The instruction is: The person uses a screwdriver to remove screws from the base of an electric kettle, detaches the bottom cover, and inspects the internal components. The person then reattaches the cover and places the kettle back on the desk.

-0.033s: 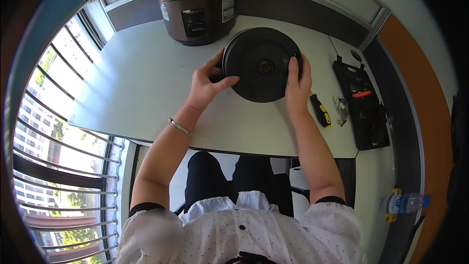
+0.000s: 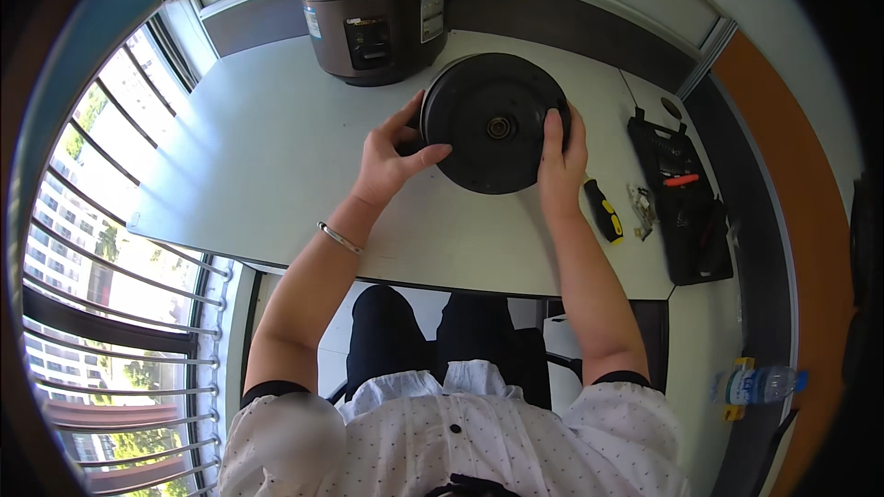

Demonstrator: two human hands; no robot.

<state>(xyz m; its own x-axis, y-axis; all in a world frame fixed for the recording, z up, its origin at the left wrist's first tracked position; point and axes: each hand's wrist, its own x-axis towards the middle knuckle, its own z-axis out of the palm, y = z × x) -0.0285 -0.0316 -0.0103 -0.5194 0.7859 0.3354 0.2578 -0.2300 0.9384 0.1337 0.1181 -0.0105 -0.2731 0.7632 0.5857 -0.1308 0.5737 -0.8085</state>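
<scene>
Between my two hands is a round black thing (image 2: 474, 149) with a flat face turned up. A small ringed metal fitting sits at its centre, and a paler edge shows along its upper left side; its exact kind I cannot make out. My left hand (image 2: 394, 152) grips the left rim, thumb over the face and fingers at the side and partly hidden. At the right rim, my right hand (image 2: 562, 152) presses its thumb on the face while the fingers wrap round the outer edge. A yellow-and-black screwdriver (image 2: 604, 212) lies just beyond my right wrist.
A brown rice cooker (image 2: 376, 14) stands at the back of the white table (image 2: 267, 166). On the right are small loose metal parts (image 2: 642, 210) and an open black tool case (image 2: 677, 202) with a red-handled tool (image 2: 681, 180). Farther right lies a plastic bottle (image 2: 769, 385). Barred windows line the left.
</scene>
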